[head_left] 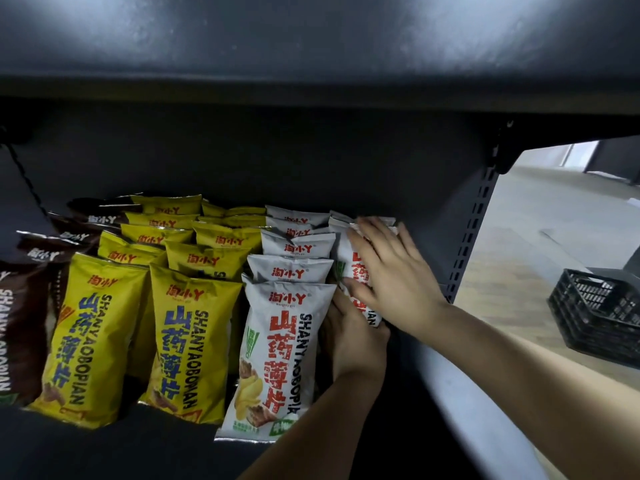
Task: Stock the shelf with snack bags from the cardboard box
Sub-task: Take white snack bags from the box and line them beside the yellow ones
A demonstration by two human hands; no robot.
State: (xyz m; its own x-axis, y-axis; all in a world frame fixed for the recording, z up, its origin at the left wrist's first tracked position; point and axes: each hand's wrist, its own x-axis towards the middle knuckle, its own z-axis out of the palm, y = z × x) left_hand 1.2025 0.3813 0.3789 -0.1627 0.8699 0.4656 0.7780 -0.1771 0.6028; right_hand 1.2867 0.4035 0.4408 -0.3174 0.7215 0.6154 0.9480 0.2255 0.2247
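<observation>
A dark shelf [138, 452] holds rows of upright snack bags: brown bags [20, 327] at the left, yellow bags [194, 341] in the middle, white bags [280, 355] to the right. At the right end of the white rows stands another white snack bag [346, 252]. My right hand [391, 275] lies flat on its front with straight fingers. My left hand [353, 341] is below it, fingers curled around the bag's lower end. The cardboard box is not in view.
The shelf above [311, 46] overhangs closely. A slotted upright post [471, 237] bounds the shelf on the right, just past the hands. A black plastic crate [595, 320] stands on the floor beyond it.
</observation>
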